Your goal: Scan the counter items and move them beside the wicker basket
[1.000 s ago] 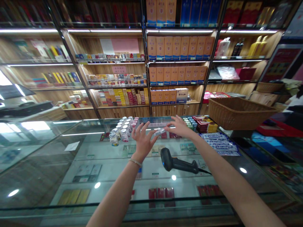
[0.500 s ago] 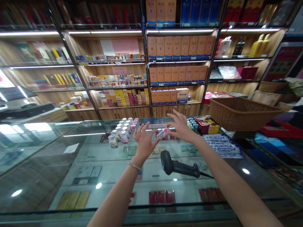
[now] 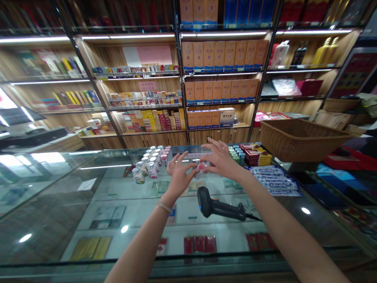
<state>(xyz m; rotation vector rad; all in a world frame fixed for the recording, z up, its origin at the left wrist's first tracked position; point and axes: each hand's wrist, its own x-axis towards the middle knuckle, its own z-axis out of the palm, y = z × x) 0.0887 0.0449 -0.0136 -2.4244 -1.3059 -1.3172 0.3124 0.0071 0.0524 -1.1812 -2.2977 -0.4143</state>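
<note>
My left hand (image 3: 180, 175) and my right hand (image 3: 220, 159) meet over the glass counter. Between their thumbs and fingertips they pinch a small pink-and-white packet (image 3: 201, 168), held up above the glass. A pink round spot on it faces me; its exact kind is too small to make out. Just below the hands lies a black barcode scanner (image 3: 219, 205) on the counter, its cable running off to the right. Left of my left hand stand rows of small jars (image 3: 152, 167) with white lids, beside pink tubes (image 3: 166, 155).
The glass counter (image 3: 141, 226) shows packs on shelves beneath it. To the right are green and blue tubes (image 3: 237, 154), stacked red-and-yellow packs (image 3: 255, 154), blue-and-white sachets (image 3: 273, 180) and a wicker basket (image 3: 303, 141). Behind, shelves carry orange boxes (image 3: 219, 55).
The packet has turned between my fingers, so its pink round spot now faces me instead of its printed side. Both hands have shifted slightly left, and the view has tilted a little.
</note>
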